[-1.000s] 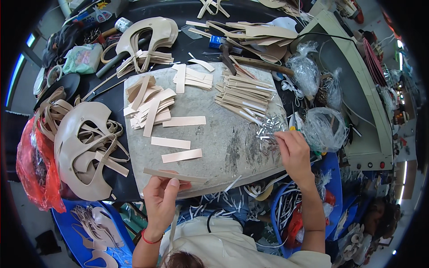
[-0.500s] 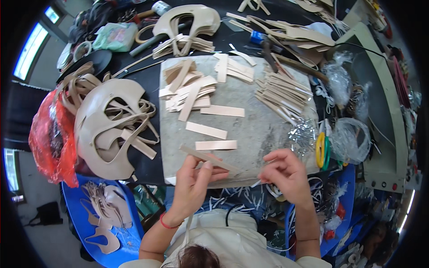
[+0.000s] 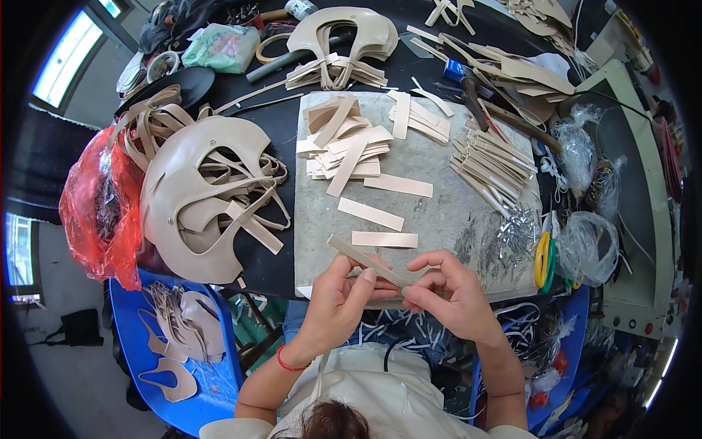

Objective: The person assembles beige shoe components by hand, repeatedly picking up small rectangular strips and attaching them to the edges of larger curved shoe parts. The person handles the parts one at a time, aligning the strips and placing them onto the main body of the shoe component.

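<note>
Close to the near edge of a grey stone slab (image 3: 468, 249), my left hand (image 3: 342, 296) holds a narrow beige leather-like strip (image 3: 358, 255) slantwise between thumb and fingers. My right hand (image 3: 450, 293) pinches the strip's right end, thumb and forefinger closed together. What lies between those fingertips is too small to make out. Just beyond my hands, flat strips (image 3: 385, 240) lie apart on the slab. Farther back is a loose pile of strips (image 3: 351, 157), with a neater stack of narrow strips (image 3: 493, 168) to the right.
Left of the slab lie large beige cut-out pieces (image 3: 183, 241) and a red plastic bag (image 3: 102, 212). Small metal pieces (image 3: 518, 238), yellow-handled scissors (image 3: 542, 260) and clear bags (image 3: 587, 249) are at the right. A hammer (image 3: 474, 102) rests at the slab's back. Blue chairs (image 3: 135, 351) hold more pieces.
My right hand has moved left to the strip's end, and its fingers have closed there. My left hand still holds the strip. The whole view has shifted slightly.
</note>
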`<state>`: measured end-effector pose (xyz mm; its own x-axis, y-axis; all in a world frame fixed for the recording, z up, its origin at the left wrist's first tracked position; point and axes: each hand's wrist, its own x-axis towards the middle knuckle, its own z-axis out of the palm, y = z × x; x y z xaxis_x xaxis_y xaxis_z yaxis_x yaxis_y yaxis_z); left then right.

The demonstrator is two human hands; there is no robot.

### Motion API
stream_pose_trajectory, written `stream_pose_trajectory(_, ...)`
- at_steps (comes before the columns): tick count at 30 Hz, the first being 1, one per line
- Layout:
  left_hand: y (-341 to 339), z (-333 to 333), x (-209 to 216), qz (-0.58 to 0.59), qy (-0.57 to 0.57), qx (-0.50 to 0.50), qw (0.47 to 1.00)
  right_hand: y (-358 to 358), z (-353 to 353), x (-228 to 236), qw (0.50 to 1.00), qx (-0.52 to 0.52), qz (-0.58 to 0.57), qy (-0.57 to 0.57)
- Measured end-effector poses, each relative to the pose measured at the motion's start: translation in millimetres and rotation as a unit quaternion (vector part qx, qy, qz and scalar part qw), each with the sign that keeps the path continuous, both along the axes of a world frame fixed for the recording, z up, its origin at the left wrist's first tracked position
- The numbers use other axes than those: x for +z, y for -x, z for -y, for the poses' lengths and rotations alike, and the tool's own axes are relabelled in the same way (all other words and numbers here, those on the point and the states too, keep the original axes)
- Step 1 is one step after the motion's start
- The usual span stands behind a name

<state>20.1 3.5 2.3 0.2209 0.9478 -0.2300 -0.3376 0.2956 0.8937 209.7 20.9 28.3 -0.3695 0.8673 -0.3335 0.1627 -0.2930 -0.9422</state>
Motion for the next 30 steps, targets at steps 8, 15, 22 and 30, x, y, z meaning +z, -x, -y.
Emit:
stream_pose_trajectory(8,6,1,9,0.047,0.017,0.012,0.999,-13,0,4,0.993,0.014,0.061,0.100)
stream_pose_trajectory(15,8,2,-1,-0.022,-0.027,0.103,0.994,31,-4,7,0.837,0.050,0.250,-0.484)
stream_pose_trajectory(22,102,-27,30,-0.564,-0.270,0.239,0.743,41,-12,0,0.860,-0.007,0.232,-0.455)
stream_pose_trajectory(30,182,-55,21,-0.763,-0.388,0.059,0.513,51,-3,5,0.966,-0.033,0.117,-0.228)
